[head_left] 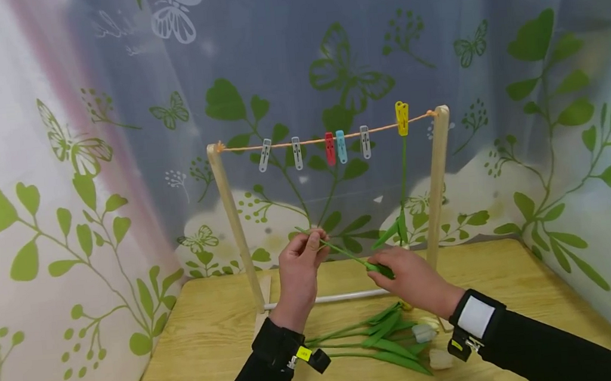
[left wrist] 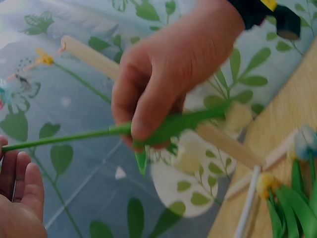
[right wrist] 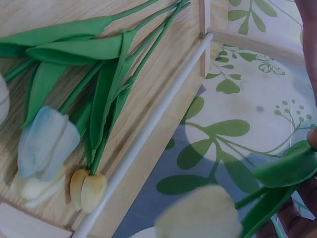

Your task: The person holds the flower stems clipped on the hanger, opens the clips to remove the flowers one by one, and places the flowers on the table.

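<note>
Both hands hold one artificial tulip (head_left: 347, 253) in front of the wooden rack, its stem slanting down to the right. My left hand (head_left: 298, 278) pinches the stem near its bare end between thumb and fingers. Farther along, my right hand (head_left: 412, 278) grips it where the green leaves begin. The cream bloom (right wrist: 200, 218) shows below the right hand in the right wrist view. Above, an orange cord (head_left: 280, 145) spans the rack's posts. A yellow clothespin (head_left: 402, 118) at its right end holds another tulip (head_left: 404, 174), blossom downward.
Grey clothespins (head_left: 297, 153), a red clothespin (head_left: 330, 148) and a blue clothespin (head_left: 341, 147) hang along the cord. Several tulips (head_left: 387, 333) lie on the wooden table (head_left: 189, 355) below the hands. A white bar (head_left: 346, 297) joins the rack's base; a patterned curtain (head_left: 273, 49) stands behind.
</note>
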Demonstrator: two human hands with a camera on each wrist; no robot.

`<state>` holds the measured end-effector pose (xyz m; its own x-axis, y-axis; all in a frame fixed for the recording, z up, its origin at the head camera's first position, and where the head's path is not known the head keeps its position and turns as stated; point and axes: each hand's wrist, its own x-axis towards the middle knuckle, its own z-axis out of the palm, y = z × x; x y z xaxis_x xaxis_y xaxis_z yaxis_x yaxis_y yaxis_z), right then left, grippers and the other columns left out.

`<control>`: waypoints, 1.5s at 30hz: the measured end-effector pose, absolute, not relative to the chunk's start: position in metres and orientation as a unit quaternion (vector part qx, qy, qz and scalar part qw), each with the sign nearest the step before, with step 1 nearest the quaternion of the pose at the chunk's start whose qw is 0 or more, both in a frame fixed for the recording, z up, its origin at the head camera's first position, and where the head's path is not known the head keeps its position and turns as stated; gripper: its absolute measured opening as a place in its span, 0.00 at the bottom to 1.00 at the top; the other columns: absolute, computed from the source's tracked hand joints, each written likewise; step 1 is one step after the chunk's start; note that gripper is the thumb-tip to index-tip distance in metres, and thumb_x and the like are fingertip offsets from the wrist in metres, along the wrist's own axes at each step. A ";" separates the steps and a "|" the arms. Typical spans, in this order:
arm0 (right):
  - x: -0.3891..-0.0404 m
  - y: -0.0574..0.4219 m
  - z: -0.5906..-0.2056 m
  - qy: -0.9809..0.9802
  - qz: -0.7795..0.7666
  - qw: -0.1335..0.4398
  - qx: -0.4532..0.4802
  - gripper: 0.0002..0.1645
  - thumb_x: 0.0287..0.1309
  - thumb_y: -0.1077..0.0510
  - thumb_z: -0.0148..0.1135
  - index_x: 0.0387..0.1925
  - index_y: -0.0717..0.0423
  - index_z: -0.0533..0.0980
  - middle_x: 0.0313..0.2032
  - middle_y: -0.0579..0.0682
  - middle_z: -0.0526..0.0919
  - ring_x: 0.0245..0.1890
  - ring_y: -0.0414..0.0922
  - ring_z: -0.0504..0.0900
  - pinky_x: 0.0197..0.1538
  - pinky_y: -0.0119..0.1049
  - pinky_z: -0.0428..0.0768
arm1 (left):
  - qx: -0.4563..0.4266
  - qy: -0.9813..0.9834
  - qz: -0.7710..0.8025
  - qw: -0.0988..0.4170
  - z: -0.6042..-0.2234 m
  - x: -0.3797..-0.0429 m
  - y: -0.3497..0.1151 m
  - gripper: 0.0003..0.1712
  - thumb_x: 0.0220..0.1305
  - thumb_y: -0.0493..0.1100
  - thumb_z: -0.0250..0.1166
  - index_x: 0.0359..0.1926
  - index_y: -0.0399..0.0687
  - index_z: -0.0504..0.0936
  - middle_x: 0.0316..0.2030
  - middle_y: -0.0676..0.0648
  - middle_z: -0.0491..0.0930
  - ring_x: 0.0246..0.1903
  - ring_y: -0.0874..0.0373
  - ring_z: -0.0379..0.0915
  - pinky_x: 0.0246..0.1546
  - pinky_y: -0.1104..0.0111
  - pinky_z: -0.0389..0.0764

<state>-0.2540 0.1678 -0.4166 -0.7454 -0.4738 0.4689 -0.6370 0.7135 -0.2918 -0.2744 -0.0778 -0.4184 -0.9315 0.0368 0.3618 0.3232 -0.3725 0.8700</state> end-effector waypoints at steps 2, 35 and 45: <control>-0.254 0.170 -0.417 -0.911 0.210 0.184 0.303 0.14 0.75 0.56 0.72 0.57 0.56 0.87 0.51 0.53 0.92 0.48 0.49 0.91 0.47 0.45 0.93 | -0.156 -0.559 -0.810 0.082 -0.423 -0.275 -0.085 0.07 0.84 0.46 0.64 0.45 0.48 0.82 0.62 0.47 0.80 0.63 0.56 0.81 0.77 0.55 0.83; -0.249 0.185 -0.439 -0.883 0.098 0.281 0.362 0.15 0.60 0.53 0.85 0.43 0.50 0.85 0.39 0.44 0.90 0.41 0.42 0.86 0.43 0.40 0.90 | -0.216 -0.858 -0.461 0.065 -0.467 -0.243 -0.167 0.08 0.76 0.48 0.73 0.51 0.66 0.91 0.49 0.58 0.90 0.48 0.63 0.87 0.54 0.68 0.91; -0.243 0.188 -0.449 -0.882 0.079 0.282 0.370 0.16 0.57 0.53 0.87 0.41 0.48 0.84 0.37 0.41 0.88 0.37 0.40 0.81 0.39 0.38 0.86 | -0.326 -0.903 -0.232 0.159 -0.460 -0.227 -0.160 0.10 0.74 0.40 0.74 0.52 0.59 0.90 0.47 0.57 0.89 0.45 0.65 0.86 0.49 0.76 0.88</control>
